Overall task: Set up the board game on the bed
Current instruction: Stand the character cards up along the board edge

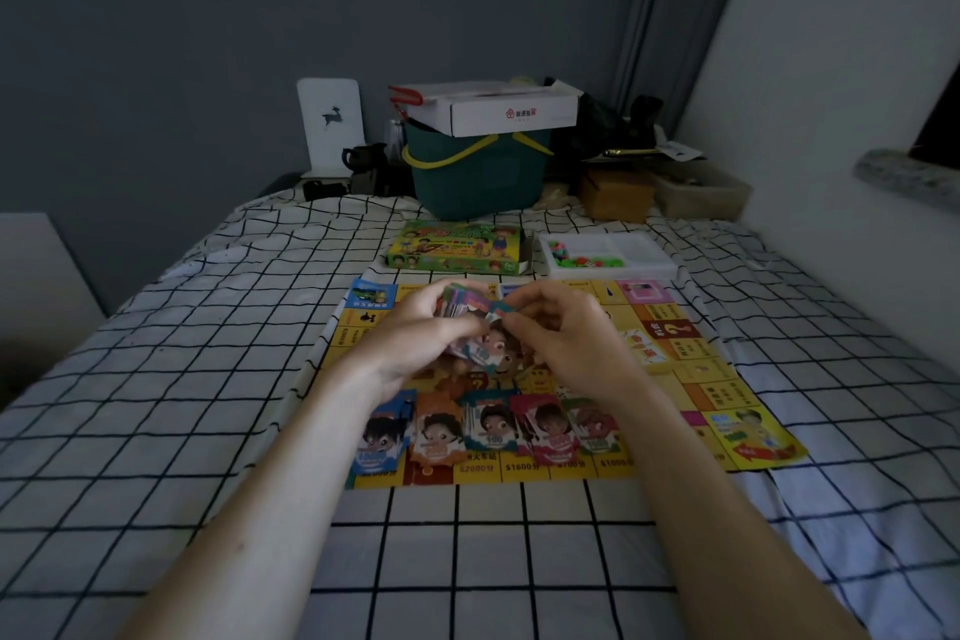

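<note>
Above the board (727, 395), both hands — left hand (415, 333), right hand (561, 333) — grasping card stack (467, 304), long axis left-right.

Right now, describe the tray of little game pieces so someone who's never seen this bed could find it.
Start at the yellow game board spread on the checked bedsheet. Just past its far right corner sits a shallow white tray, right of the green game box. Only the tray holds loose pink and green pieces.

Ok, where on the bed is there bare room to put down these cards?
Bare sheet left of the game board, and the strip between its near edge and you. Crowded: money piles along that edge, game box and tray beyond.
</note>
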